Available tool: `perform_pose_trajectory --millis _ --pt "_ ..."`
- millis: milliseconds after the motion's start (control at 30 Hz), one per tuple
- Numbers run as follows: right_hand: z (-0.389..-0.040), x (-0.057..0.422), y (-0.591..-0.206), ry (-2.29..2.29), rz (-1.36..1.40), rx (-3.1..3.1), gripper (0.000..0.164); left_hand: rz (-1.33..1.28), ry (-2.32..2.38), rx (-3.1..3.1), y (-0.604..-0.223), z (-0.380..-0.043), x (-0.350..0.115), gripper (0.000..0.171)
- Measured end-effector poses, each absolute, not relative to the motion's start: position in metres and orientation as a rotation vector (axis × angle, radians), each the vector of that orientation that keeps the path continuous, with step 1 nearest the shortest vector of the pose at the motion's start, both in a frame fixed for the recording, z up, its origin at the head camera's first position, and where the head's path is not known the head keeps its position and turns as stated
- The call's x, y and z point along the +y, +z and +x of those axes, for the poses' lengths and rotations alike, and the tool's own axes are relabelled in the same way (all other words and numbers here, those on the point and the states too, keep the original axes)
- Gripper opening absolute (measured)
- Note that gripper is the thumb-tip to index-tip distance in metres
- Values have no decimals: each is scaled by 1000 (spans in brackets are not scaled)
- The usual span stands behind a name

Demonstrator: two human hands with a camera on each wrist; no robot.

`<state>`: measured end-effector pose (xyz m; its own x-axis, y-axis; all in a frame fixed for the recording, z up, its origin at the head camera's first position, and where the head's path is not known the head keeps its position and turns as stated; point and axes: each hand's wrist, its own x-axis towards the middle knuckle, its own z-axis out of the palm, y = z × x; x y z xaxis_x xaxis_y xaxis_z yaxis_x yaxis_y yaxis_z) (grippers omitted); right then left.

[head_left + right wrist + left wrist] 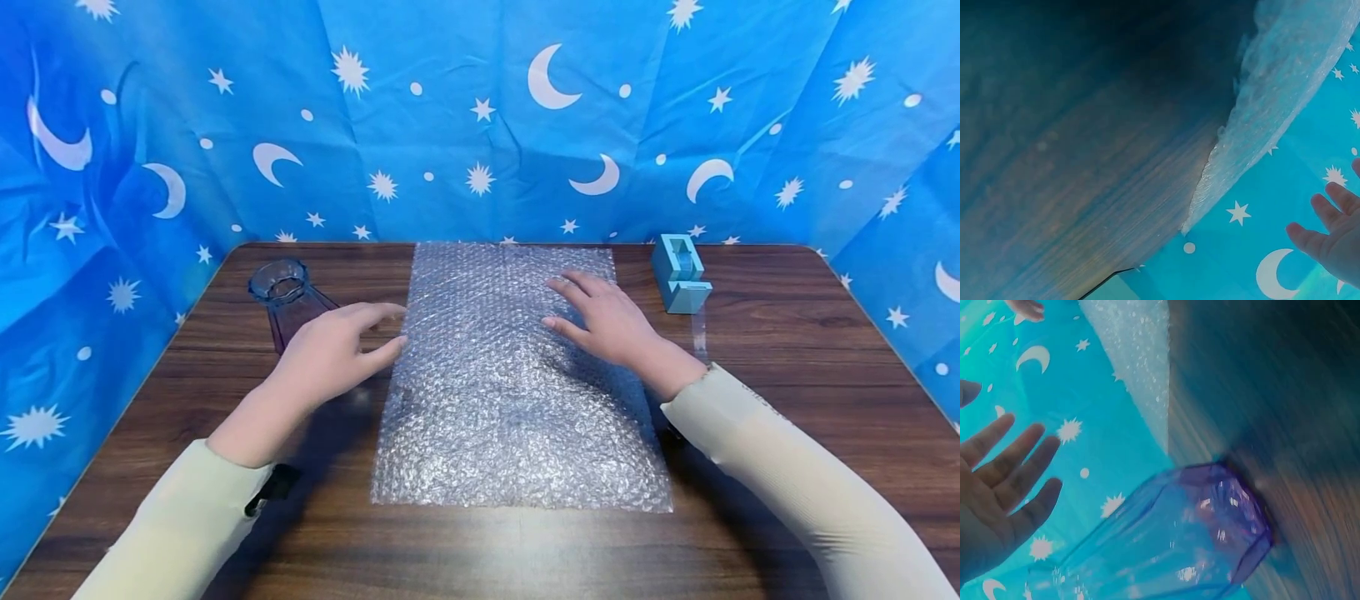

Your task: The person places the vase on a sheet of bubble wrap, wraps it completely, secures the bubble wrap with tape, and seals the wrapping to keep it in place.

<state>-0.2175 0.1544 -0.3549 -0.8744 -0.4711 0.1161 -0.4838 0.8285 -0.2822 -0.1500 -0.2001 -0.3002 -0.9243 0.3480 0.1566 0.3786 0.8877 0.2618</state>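
A sheet of bubble wrap [510, 417] lies flat on the wooden table, reaching its back edge. Above the sheet's right half hovers my right hand [600, 317], fingers spread and holding nothing. My left hand [337, 346] is over the sheet's left edge, its fingers loosely extended and nothing in its grasp. Behind that hand stands a glass vase [281, 287], blue at the flared rim and purple lower down; the hand hides part of it in the head view. In the left wrist view the vase [1166, 544] stands apart from the fingers [1022, 469].
A light-blue tape dispenser [678, 275] stands at the back right, a strip of clear tape [699, 333] hanging from its front. Behind the table [810, 400] hangs a blue cloth [480, 125] with white moons and stars.
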Motion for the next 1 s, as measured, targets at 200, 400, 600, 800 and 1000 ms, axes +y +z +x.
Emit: perform_pose_trajectory --millis 200,400,600,800,1000 --pt "-218 156 -354 481 769 -2966 68 -634 -502 -2952 -291 -141 -216 37" --pt "-218 156 -353 482 759 -2971 68 -622 -537 -2940 -283 -132 -236 35" --pt "-219 155 -353 458 759 -2973 68 -568 -587 -2925 -272 -127 -265 32" --pt "-220 156 -354 436 765 -2990 69 -449 -713 -2894 -259 -121 -293 34" --pt "-222 157 -355 441 776 -2992 68 -277 -694 -2940 -257 -119 -318 39"
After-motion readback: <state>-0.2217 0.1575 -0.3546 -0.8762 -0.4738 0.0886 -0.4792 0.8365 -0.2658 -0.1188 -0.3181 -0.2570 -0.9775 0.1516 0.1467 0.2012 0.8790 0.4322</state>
